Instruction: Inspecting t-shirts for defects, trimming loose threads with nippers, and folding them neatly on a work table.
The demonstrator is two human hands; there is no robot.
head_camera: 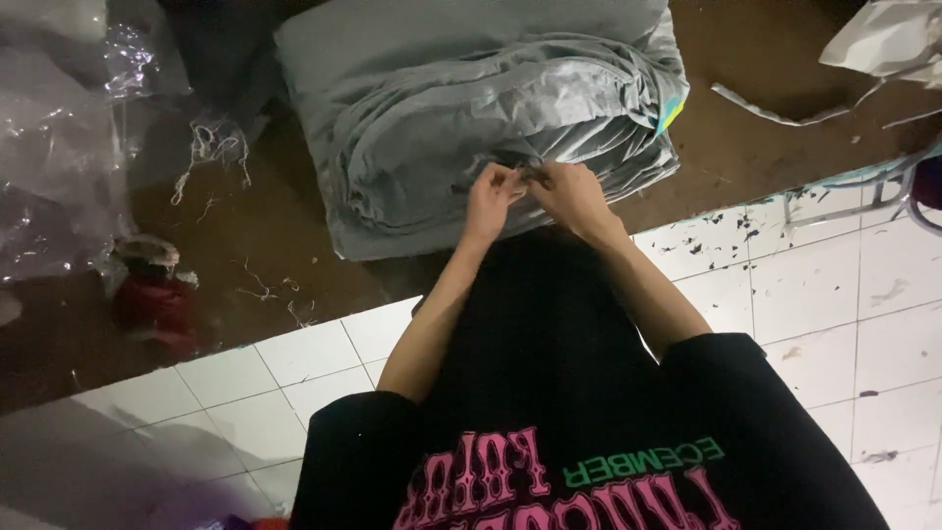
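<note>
**Two hands at the near edge of a grey fabric stack**

The floor comes in two parts: white tiles speckled with dark flecks under the person, and a brown surface beyond them. On the brown part, straight ahead, lies the largest thing in view, a thick stack of folded grey fabric, its layered edges facing the person. A small label in turquoise and yellow pokes out at the stack's right side. To the far left sits a heap of clear, crinkled plastic wrapping, and in the top right corner a crumpled white bag or sheet with a pale strip trailing from it. A small red thing rests on the brown floor at the left, too dim to identify. Loose whitish threads lie scattered between the plastic and the stack.

Both hands meet at the stack's near edge. The left hand is curled, fingertips pinched together on the fabric. The right hand is likewise closed down, its fingers pinching the same spot; something small and dark, perhaps a thread or tool, seems to sit between them.
</note>
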